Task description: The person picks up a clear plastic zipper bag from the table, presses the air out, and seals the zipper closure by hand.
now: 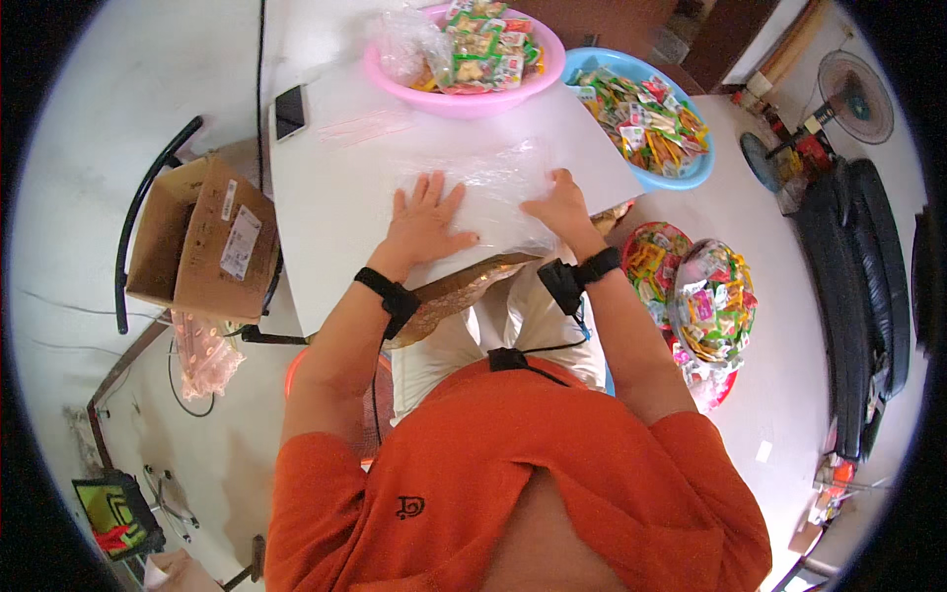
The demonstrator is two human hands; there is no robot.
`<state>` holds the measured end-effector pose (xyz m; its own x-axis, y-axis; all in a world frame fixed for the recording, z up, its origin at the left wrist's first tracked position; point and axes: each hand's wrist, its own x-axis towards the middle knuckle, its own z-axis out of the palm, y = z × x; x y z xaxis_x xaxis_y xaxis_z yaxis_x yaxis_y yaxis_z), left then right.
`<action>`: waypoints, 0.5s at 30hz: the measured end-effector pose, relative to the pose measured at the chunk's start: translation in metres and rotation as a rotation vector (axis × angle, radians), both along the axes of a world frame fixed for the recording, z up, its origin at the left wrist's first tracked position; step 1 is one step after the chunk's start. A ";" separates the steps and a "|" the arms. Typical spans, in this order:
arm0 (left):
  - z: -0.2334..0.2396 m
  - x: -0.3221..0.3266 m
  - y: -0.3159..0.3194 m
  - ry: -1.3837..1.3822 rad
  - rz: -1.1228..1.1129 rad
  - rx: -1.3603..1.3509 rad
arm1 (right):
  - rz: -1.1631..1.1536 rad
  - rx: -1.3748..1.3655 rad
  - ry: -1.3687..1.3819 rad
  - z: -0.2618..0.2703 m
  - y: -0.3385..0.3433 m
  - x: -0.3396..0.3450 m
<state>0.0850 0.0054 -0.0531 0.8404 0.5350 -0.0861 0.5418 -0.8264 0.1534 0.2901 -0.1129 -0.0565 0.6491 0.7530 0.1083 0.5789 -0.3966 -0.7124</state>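
Note:
Clear plastic bags or film (496, 177) lie flat on a white tabletop (333, 207) in front of me. My left hand (429, 222) rests palm down with its fingers spread, at the left part of the plastic. At the right side of the plastic, my right hand (564, 207) touches its edge; its fingers are partly bent, and the picture does not settle whether it pinches the film. Beyond them stands a pink plastic basin (473, 105) heaped with small snack packets (481, 55), with a crumpled clear bag (410, 48) at its left.
A blue basin (699, 166) of packets adjoins the table's far right corner. More packets fill a round container (714, 303) at lower right. A smartphone (290, 112) and thin pinkish strips (362, 129) lie on the table. A cardboard box (203, 237) stands left; an electric fan (854, 96) stands far right.

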 end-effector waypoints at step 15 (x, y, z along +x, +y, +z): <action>0.115 -0.035 -0.028 -0.548 -0.044 0.382 | 0.463 0.210 -0.265 0.070 0.010 -0.044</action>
